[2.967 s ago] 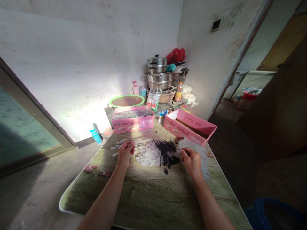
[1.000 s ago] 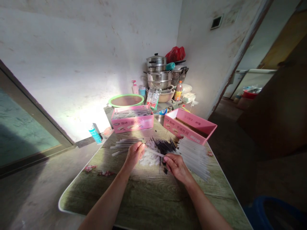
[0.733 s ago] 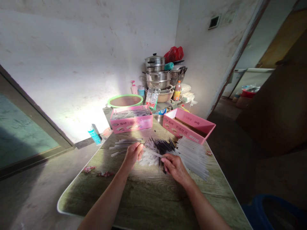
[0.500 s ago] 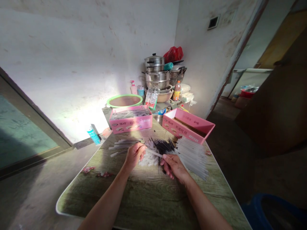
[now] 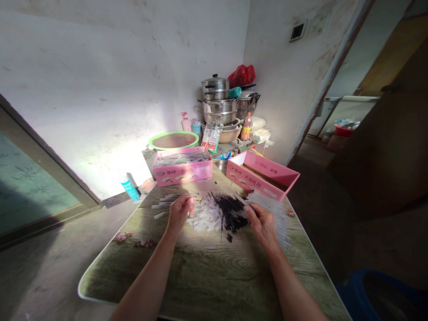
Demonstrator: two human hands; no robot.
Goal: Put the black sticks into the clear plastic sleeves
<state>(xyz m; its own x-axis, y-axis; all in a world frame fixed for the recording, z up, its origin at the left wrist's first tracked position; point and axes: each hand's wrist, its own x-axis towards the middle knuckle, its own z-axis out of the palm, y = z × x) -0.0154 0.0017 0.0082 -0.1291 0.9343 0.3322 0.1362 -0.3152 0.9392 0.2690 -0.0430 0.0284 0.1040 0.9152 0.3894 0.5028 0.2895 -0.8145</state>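
My right hand (image 5: 262, 223) pinches a slim translucent plastic tube (image 5: 238, 198), which points up and left over the table. Beside and partly under this hand lies a row of similar clear tubes (image 5: 281, 223). My left hand (image 5: 180, 211) is closed with its fingertips together; what they hold, if anything, is too small to make out. Near it is a heap of short white pieces (image 5: 205, 216). Thin black sticks (image 5: 232, 211) lie heaped between the hands. Left of my left hand, several greyish tubes (image 5: 162, 206) lie side by side.
A pink box (image 5: 183, 174) filled with tubes stands at the back left of the wood-patterned table (image 5: 207, 276). Another pink box (image 5: 262, 178) sits at the back right. Stacked pots (image 5: 219, 107), a bottle (image 5: 246, 127) and a green-rimmed basin (image 5: 174, 140) are behind.
My hands have moved apart. The right hand has carried the tube to the right, over the clear tubes; the left hand has let go of it and shifted left.
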